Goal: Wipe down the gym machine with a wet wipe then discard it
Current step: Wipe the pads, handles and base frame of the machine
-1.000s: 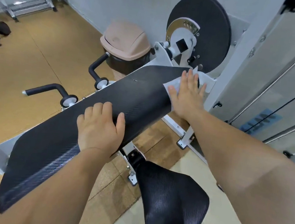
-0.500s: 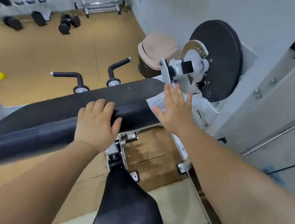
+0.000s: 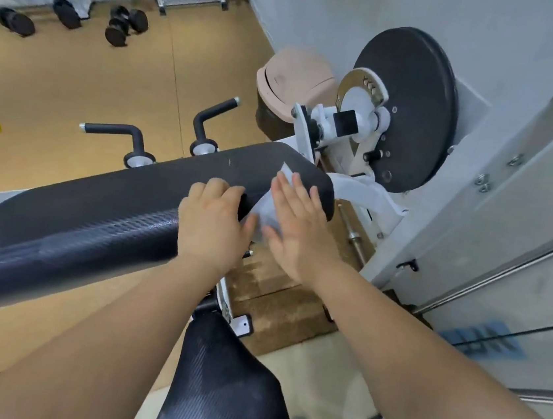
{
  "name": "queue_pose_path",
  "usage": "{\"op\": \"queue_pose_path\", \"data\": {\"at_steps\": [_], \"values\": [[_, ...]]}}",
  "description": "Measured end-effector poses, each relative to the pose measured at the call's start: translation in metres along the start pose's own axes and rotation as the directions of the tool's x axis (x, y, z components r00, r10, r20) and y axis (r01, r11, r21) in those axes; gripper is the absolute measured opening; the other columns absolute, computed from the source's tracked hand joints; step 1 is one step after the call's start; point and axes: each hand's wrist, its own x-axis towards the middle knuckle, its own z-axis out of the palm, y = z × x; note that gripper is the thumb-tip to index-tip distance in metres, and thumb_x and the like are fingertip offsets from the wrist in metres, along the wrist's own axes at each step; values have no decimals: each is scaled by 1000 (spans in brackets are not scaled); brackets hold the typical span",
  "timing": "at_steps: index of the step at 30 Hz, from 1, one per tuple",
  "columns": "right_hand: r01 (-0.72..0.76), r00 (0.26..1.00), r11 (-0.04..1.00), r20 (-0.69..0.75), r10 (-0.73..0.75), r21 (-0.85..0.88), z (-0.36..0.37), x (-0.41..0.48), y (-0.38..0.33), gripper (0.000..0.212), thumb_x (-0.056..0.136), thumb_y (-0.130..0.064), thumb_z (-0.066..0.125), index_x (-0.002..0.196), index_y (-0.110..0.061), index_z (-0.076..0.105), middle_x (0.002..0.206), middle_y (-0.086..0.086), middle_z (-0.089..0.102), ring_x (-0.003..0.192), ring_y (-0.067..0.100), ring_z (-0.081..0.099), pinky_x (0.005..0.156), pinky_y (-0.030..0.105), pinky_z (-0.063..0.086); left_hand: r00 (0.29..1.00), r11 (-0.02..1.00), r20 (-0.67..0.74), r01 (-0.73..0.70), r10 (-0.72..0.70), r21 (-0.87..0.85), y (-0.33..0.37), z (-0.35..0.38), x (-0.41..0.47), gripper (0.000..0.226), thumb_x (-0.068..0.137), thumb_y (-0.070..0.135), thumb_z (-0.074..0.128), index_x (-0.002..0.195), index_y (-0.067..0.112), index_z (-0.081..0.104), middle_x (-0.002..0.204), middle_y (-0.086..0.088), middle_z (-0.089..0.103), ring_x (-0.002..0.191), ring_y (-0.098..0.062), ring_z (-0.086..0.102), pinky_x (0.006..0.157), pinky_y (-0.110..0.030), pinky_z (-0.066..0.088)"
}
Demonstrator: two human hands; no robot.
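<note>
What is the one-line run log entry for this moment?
step: wiping pad | right hand: flat on wet wipe | left hand: rests on pad | bin: behind machine

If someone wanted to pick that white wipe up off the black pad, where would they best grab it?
Probably by the free corner of the wipe, which pokes out beyond the fingertips of the right hand. Pinch it from above, on the top of the pad. The rest lies thin and flat under that palm, offering no edge to grip.
</note>
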Motion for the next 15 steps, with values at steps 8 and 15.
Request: {"op": "queue_pose_path", "data": {"at_steps": [8,15], "values": [[-137,985,982,-123,121,-128,-18,-3,-7,50,101,-27,51,151,-26,49,154,6,47,143,28,38,116,48,29,965,967,-144,-234,219,-100,-11,17,11,8,83,20,73,78,16,78,78,-4,58,72,-32,49,61,-42,44],[-251,955,946,-214,207,-204,-37,9,-16,10,87,-22,76,97,-22,75,126,4,61,122,27,52,101,44,40,954,953,-65,-297,294,-52,-10,22,15,8,78,7,76,78,15,76,84,-5,60,72,-32,49,60,-37,35]]}}
